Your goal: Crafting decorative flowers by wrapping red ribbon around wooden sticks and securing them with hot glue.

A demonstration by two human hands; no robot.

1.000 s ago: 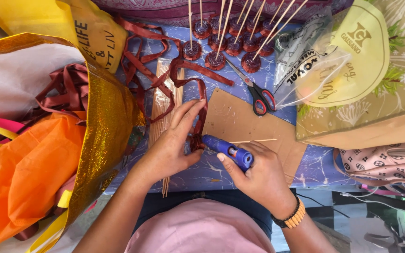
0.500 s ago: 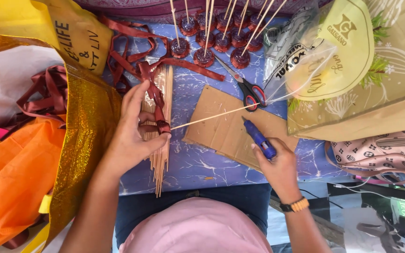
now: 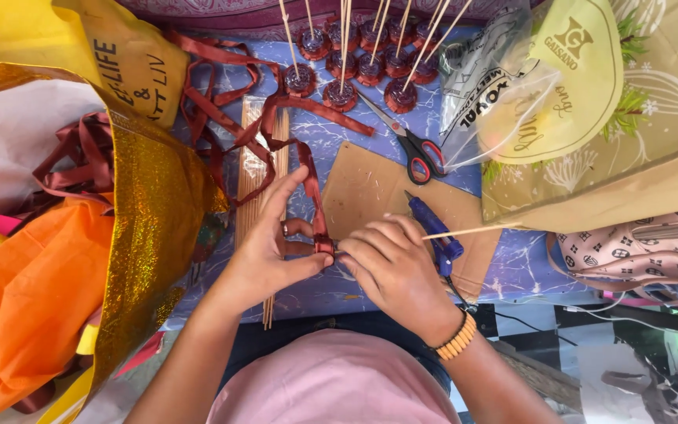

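My left hand (image 3: 264, 255) pinches a small dark-red ribbon bud (image 3: 324, 246) between thumb and fingers. A length of the same ribbon (image 3: 308, 169) trails up from it. My right hand (image 3: 390, 271) meets it from the right, with its fingers closed on the bud's end of a thin wooden stick (image 3: 464, 232). That stick runs out to the right from under the hand. A blue glue gun (image 3: 433, 232) lies on the brown cardboard sheet (image 3: 362, 188), just beyond my right hand's knuckles.
Red-handled scissors (image 3: 421, 153) lie on the cardboard's far edge. A bundle of skewers (image 3: 254, 169) sits left of my hands. Several finished ribbon buds on sticks (image 3: 355, 67) stand at the back. A gold bag (image 3: 147, 204) and an orange bag (image 3: 25, 290) crowd the left, and plastic bags (image 3: 543, 102) the right.
My right hand has let go of the glue gun, which now lies on the cardboard, and has moved left onto the stick at the bud. My left hand came down toward me.
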